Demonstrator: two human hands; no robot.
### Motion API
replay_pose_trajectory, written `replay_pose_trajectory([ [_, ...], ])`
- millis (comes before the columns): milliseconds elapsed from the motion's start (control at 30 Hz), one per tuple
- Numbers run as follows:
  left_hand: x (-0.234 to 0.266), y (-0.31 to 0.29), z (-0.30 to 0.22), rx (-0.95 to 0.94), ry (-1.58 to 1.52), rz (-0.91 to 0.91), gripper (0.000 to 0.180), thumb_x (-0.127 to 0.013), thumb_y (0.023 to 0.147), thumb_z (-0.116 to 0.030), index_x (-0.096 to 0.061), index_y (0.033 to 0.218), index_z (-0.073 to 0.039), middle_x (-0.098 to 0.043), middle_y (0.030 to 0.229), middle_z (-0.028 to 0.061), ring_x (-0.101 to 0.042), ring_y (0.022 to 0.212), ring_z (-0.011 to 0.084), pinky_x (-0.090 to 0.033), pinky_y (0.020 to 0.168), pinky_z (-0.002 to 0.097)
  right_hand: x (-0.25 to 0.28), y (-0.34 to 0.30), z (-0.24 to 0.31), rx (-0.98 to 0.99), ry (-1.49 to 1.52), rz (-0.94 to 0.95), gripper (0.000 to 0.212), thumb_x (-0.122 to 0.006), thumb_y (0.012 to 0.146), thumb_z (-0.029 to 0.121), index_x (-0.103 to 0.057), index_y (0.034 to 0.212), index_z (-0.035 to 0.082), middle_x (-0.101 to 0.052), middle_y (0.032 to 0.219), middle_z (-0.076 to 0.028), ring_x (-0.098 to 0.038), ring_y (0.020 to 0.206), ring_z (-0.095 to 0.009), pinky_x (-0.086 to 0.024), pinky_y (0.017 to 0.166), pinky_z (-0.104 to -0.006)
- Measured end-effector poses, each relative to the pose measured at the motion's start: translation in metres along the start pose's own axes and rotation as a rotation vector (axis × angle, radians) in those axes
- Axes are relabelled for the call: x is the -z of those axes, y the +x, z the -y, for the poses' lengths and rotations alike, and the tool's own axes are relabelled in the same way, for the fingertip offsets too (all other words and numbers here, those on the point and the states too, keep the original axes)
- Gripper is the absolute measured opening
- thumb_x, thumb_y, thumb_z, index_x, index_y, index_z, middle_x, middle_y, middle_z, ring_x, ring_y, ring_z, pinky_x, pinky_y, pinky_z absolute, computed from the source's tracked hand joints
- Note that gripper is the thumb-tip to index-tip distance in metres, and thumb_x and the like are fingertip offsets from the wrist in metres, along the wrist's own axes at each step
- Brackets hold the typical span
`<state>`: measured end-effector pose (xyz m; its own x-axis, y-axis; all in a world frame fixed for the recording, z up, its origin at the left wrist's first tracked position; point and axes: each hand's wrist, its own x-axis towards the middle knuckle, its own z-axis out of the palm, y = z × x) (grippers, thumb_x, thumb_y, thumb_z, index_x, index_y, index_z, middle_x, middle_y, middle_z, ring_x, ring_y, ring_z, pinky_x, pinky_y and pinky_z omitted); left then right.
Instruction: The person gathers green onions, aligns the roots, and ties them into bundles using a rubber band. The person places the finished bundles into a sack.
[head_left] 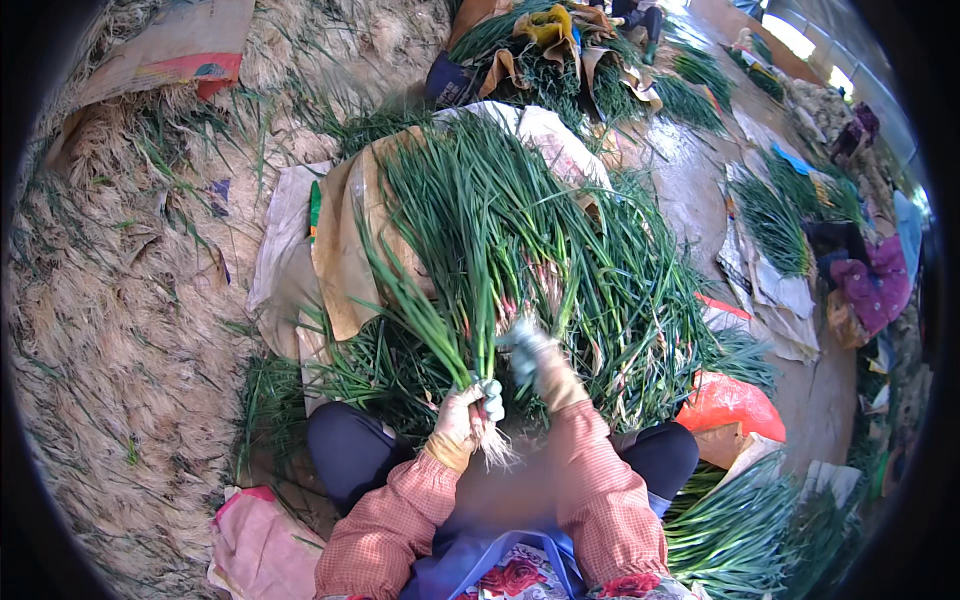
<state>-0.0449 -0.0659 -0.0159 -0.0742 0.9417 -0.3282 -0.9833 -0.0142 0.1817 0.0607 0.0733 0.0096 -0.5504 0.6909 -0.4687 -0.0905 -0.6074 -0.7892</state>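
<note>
My left hand [466,411], in a glove, is closed around a small bunch of green onions [447,338]. Their white roots [491,445] hang below the fist, and the long leaves point up and away from me. My right hand [530,352], gloved as well, is just to the right of the bunch, smeared by motion. Whether it holds anything cannot be made out. A large heap of green onions [620,290] lies right in front of me, roots and reddish stem ends toward its middle, leaves spreading over brown and white sacks.
Pale root trimmings [130,330] cover the ground on the left. At my right knee lie a red plastic bag [732,405] and more green onions [740,530]. A pink sack [262,545] is at lower left. Farther right sits a person in purple patterned clothing [870,285]; another pile stands beyond the heap.
</note>
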Motion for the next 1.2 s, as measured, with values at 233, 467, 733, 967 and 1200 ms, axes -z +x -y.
replay_pose_trajectory([
  [233, 0.038, 0.003, 0.007, -0.268, 0.838, -0.443, 0.040, -0.064, 0.077, 0.009, -0.051, 0.111, -0.008, -0.059, 0.089, 0.0005, -0.059, 0.068, 0.0124, -0.050, 0.054, 0.0269, -0.071, -0.014, -0.020, -0.025, -0.969, -0.017, 0.031, -0.066, 0.086, 0.020, -0.062, 0.108, -0.002, -0.065, 0.083, -0.005, -0.057, 0.070, -0.013, -0.047, 0.067, -0.0257],
  [467, 0.023, -0.026, -0.015, -0.085, 0.382, -0.209, 0.015, -0.057, 0.080, -0.004, -0.054, 0.095, -0.001, -0.063, 0.078, 0.0158, -0.063, 0.061, 0.0272, -0.054, 0.053, 0.0369, -0.040, 0.011, -0.045, -0.154, -0.450, -0.006, 0.051, -0.065, 0.085, 0.045, -0.061, 0.107, 0.000, -0.060, 0.063, -0.004, -0.044, 0.044, -0.010, -0.042, 0.051, -0.0233],
  [733, 0.025, -0.030, -0.012, -0.186, 0.264, -0.142, 0.021, -0.056, 0.083, -0.002, -0.056, 0.103, 0.000, -0.064, 0.086, 0.0117, -0.060, 0.064, 0.0198, -0.054, 0.057, 0.0371, -0.061, -0.009, -0.060, -0.199, 0.570, 0.060, 0.030, -0.051, 0.095, 0.029, -0.059, 0.099, 0.000, -0.045, 0.059, 0.001, -0.043, 0.043, -0.013, -0.037, 0.034, -0.0288],
  [967, -0.005, -0.022, -0.004, -0.215, 0.216, -0.114, 0.014, -0.053, 0.082, 0.003, -0.052, 0.095, -0.001, -0.063, 0.084, 0.0155, -0.060, 0.059, 0.0217, -0.052, 0.051, 0.0361, -0.050, 0.009, -0.043, 0.021, 0.646, -0.041, 0.036, -0.052, 0.093, 0.032, -0.062, 0.096, -0.003, -0.031, 0.050, 0.008, -0.028, 0.046, -0.007, -0.025, 0.041, -0.0229],
  [1200, 0.001, -0.029, -0.011, -0.165, 0.161, -0.089, 0.012, -0.055, 0.081, 0.002, -0.053, 0.093, -0.001, -0.062, 0.086, 0.0158, -0.059, 0.059, 0.0218, -0.049, 0.046, 0.0349, -0.066, 0.011, -0.031, 0.218, 0.508, -0.240, 0.030, -0.062, 0.085, 0.030, -0.065, 0.092, 0.000, -0.042, 0.054, 0.008, -0.037, 0.046, -0.007, -0.033, 0.041, -0.0203],
])
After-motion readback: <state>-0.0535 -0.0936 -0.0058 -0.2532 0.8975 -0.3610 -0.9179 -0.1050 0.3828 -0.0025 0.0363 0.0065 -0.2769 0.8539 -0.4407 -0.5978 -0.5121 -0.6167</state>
